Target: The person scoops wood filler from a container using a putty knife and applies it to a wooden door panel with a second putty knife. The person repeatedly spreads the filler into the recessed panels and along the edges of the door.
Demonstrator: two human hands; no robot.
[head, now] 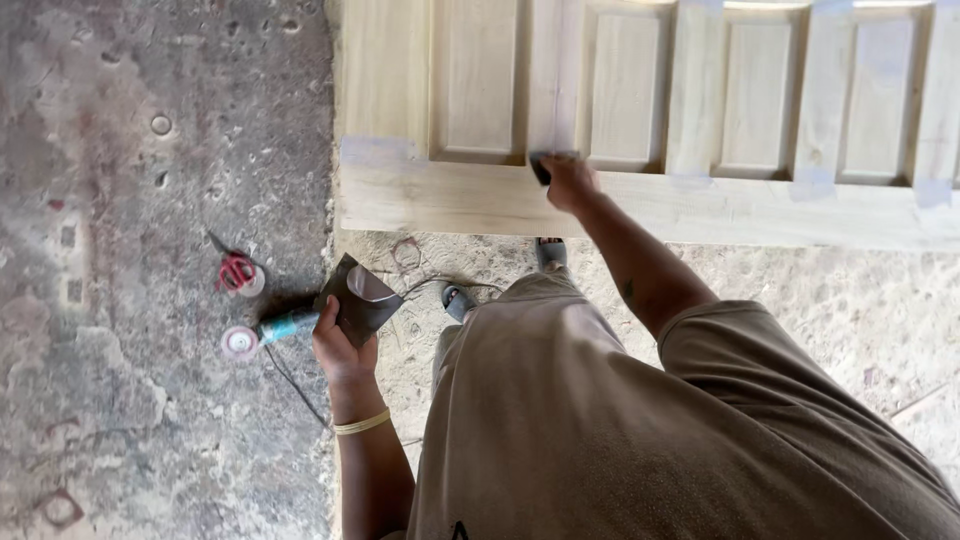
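Now, R hand (568, 182) on wood door (640, 205); L hand (340, 348) w/ sandpaper (358, 298)

head view, looking steeply down, close over wooden door (640, 205).

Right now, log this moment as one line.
left hand: holds dark sandpaper sheet | right hand: presses dark pad on wooden panelled door | floor: angle grinder

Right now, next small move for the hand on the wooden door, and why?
Probably slide the right hand, which presses a small dark pad on the pale panelled wooden door, along the bottom rail. The pad sits at one spot where an upright meets the rail, with bare wood either side. The left hand holds a spare dark sheet.
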